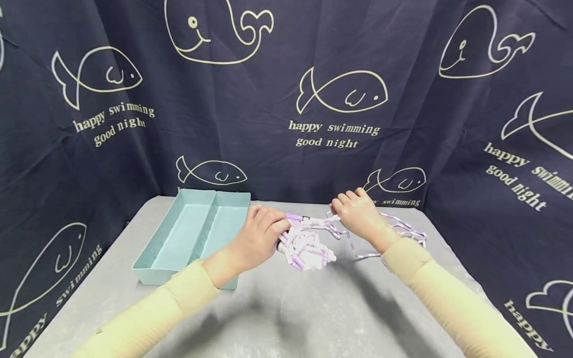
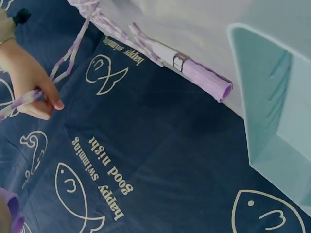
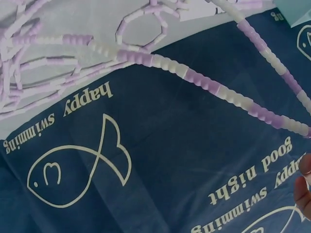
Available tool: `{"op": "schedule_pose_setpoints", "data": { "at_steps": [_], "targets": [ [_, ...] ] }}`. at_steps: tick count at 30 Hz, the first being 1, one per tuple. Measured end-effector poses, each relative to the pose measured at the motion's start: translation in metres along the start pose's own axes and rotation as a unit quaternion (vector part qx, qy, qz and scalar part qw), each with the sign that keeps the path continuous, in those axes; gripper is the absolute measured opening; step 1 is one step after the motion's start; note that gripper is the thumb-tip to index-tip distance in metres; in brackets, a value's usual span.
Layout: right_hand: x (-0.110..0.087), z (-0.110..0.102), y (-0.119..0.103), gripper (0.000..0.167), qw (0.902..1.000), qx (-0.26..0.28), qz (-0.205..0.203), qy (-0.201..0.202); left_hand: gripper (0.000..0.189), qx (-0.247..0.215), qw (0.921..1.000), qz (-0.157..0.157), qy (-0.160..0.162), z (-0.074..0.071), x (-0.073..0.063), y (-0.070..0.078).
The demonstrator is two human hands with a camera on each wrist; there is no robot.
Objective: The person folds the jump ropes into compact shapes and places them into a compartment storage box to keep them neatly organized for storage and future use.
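A beaded jump rope in purple and white lies partly bunched (image 1: pixel 306 248) beside my left hand (image 1: pixel 261 233), whose curled fingers grip it. My right hand (image 1: pixel 355 211) pinches a stretch of the beaded cord, with strands running between the two hands. In the left wrist view, the right hand (image 2: pixel 36 85) has the cord between thumb and fingers. A purple-and-white handle (image 2: pixel 206 80) with a dark label shows there, near the bin. Another purple tube end (image 2: pixel 12 211) peeks in at the lower left corner. Beaded segments (image 3: pixel 201 81) cross the right wrist view.
A light-blue bin (image 1: pixel 154 276) with two long compartments stands to the left on the grey table (image 1: pixel 322 318). Loose loops of cord (image 1: pixel 409 232) trail at the right, beyond the right forearm. A dark blue curtain (image 1: pixel 277 99) with fish prints hangs around the table.
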State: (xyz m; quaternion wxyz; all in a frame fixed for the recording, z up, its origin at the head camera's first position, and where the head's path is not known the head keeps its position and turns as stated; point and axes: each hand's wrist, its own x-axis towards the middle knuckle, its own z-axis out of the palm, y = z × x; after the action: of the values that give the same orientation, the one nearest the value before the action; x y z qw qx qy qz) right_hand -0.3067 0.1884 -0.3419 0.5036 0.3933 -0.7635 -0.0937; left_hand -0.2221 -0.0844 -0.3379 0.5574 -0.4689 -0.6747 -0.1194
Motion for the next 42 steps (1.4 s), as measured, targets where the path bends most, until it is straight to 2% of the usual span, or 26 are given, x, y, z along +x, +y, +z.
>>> {"op": "schedule_pose_setpoints", "data": {
  "at_steps": [8, 12, 16, 21, 26, 30, 33, 38, 42],
  "targets": [
    [-0.005, -0.001, -0.016, 0.026, 0.9993, 0.027, -0.017, -0.020, 0.043, -0.004, 0.9932, -0.116, -0.004, -0.006, 0.005, -0.007],
    [-0.010, 0.000, -0.021, 0.024, 0.9981, 0.034, -0.038, -0.034, 0.045, 0.001, 0.9856, -0.169, 0.009, -0.010, 0.007, -0.013],
    [-0.015, -0.001, -0.023, 0.021, 0.9968, 0.033, -0.048, -0.054, 0.050, 0.018, 0.9796, -0.200, 0.010, -0.012, 0.010, -0.017],
    [-0.019, -0.005, -0.030, 0.021, 0.9959, 0.025, -0.061, -0.062, 0.054, 0.053, 0.9714, -0.230, -0.021, -0.012, 0.011, -0.019],
    [-0.021, -0.009, -0.039, 0.025, 0.9948, 0.013, -0.057, -0.083, 0.055, 0.102, 0.9535, -0.274, -0.072, -0.010, 0.011, -0.024],
    [-0.021, -0.015, -0.046, 0.025, 0.9905, 0.000, -0.062, -0.123, 0.049, 0.159, 0.9382, -0.286, -0.114, -0.007, 0.008, -0.026],
    [-0.021, -0.019, -0.052, 0.022, 0.9871, -0.003, -0.077, -0.141, 0.036, 0.198, 0.9256, -0.293, -0.135, -0.003, 0.005, -0.028],
    [-0.014, -0.026, -0.061, 0.022, 0.9884, 0.004, -0.091, -0.121, 0.015, 0.255, 0.9028, -0.310, -0.154, 0.004, 0.001, -0.031],
    [-0.006, -0.031, -0.063, 0.026, 0.9914, 0.007, -0.088, -0.096, 0.008, 0.288, 0.8911, -0.309, -0.165, 0.008, -0.002, -0.034]
  ]
}}
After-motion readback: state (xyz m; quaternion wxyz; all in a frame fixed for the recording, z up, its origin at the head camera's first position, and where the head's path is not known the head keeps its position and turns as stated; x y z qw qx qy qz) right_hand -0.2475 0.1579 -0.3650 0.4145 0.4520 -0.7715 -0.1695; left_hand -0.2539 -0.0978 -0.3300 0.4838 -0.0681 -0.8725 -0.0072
